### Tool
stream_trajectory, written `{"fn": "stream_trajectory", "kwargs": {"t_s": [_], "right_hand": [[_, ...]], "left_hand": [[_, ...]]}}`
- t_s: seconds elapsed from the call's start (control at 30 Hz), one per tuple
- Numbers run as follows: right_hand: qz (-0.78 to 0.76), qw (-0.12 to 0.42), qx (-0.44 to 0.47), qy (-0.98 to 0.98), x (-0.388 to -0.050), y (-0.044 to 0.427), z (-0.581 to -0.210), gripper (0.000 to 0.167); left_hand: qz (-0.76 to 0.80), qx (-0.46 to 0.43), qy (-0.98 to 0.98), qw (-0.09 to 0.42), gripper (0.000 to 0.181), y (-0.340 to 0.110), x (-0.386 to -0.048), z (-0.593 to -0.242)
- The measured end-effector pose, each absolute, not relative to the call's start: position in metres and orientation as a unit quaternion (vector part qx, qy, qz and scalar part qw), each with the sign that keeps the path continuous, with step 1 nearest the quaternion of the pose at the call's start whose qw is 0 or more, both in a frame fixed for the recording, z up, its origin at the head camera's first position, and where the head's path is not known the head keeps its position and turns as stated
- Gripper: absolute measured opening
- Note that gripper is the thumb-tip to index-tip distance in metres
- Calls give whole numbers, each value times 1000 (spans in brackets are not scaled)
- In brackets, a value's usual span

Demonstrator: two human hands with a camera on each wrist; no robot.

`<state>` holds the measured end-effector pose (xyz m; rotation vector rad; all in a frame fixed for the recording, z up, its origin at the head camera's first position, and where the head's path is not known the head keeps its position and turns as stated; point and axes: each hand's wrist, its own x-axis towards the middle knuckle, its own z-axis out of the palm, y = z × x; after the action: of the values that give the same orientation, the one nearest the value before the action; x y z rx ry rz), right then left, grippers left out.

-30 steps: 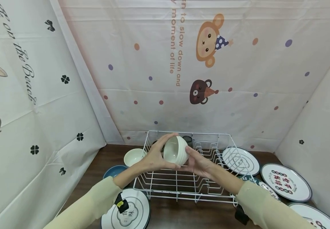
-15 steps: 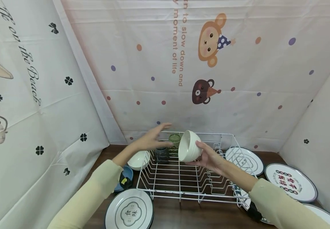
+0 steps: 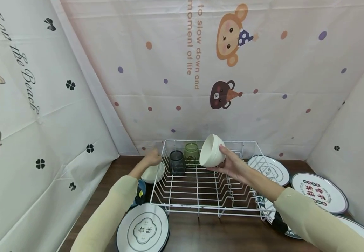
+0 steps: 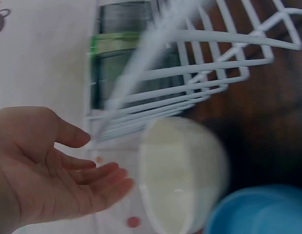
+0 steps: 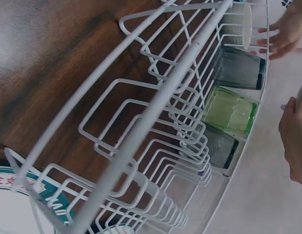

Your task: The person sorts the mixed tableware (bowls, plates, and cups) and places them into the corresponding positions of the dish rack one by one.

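In the head view my right hand (image 3: 233, 168) grips a white bowl (image 3: 211, 152), tilted with its mouth to the left, above the back of the white wire rack (image 3: 197, 209); whether a second bowl is nested with it I cannot tell. My left hand (image 3: 151, 158) is just outside the rack's left side, over another white bowl (image 3: 151, 175). The left wrist view shows that hand (image 4: 58, 170) empty, fingers loosely spread beside the white bowl (image 4: 182, 175), with a visible gap. At the right wrist view's edge is my right hand (image 5: 294, 139), its bowl mostly cut off.
A dark glass (image 3: 177, 163) and a green glass (image 3: 191, 154) stand at the rack's back left; another dark glass (image 5: 219, 146) shows beside them. A blue bowl (image 4: 263, 214) sits near the white one. Plates lie front left (image 3: 144, 231) and at the right (image 3: 318, 192).
My left hand let go of the held bowl and moved left and down to the bowl outside the rack. My right hand carried its bowl a little right and up, uncovering the glasses.
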<state>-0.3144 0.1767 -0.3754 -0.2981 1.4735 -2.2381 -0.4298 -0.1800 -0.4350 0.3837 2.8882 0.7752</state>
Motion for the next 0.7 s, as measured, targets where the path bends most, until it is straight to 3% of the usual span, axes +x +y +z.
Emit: {"fn": "stream_trajectory", "kwargs": {"t_s": [0.13,0.23,0.3,0.53,0.7], "right_hand": [[-784,204,-96,579,-321,171,-374,79],[-752,196,-81,625,-326,166,-372,79],[-723,188,-68,661,-328,163,-370,80],[-595,160,-24,787,-339,150,-363,90],[-487,114,-70,863,-348,145,-368,90]], "left_hand": [[259,80,962,45,35,-164,-412,-443],[275,64,959,-13,40,-154,-393,-445],[282,58,957,-42,39,-149,-384,-448],[307,38,949,-67,37,-142,-372,-459],[267,34,956,-118,27,-139,-373,-462]]}}
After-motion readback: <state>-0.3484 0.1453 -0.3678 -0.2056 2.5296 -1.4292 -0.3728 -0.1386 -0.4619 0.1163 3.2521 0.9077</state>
